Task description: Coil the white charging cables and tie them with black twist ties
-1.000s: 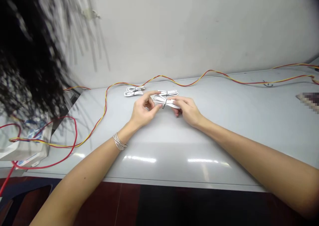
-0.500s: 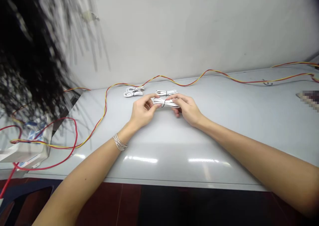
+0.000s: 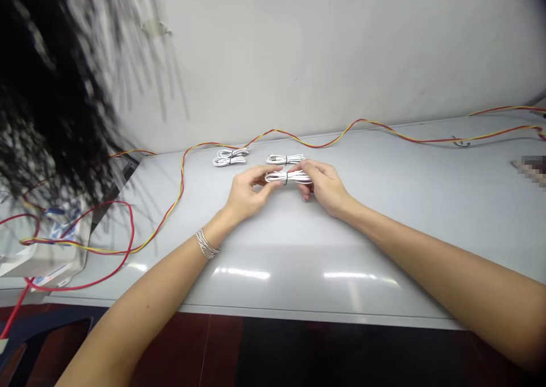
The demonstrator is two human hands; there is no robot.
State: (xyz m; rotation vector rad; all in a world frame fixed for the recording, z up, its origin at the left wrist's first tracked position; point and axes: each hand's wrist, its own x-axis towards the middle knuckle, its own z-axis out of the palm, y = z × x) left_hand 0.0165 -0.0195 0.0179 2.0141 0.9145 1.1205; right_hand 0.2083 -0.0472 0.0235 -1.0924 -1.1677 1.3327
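A white cable bundle [image 3: 279, 177], bound round its middle by a thin black tie, lies lengthwise between my two hands. My left hand [image 3: 249, 192] pinches its left end between thumb and fingers. At the other end, my right hand [image 3: 325, 187] is closed on the coils, its thumb and index finger on top. Just behind, a second tied white cable [image 3: 285, 159] rests on the grey table [image 3: 298, 233]. Farther left, two more white cable bundles [image 3: 230, 161] lie close together, one behind the other.
A twisted red and yellow wire [image 3: 318, 146] snakes along the back of the table and down its left side. At left are a red cord loop [image 3: 132, 228] and a white box [image 3: 63, 265]. Dark hair blurs the upper left. A pale wall [image 3: 298, 51] stands behind.
The held cable bundle has shifted slightly right and turned, so its black tie now stands more upright. Both hands have moved slightly right with it.
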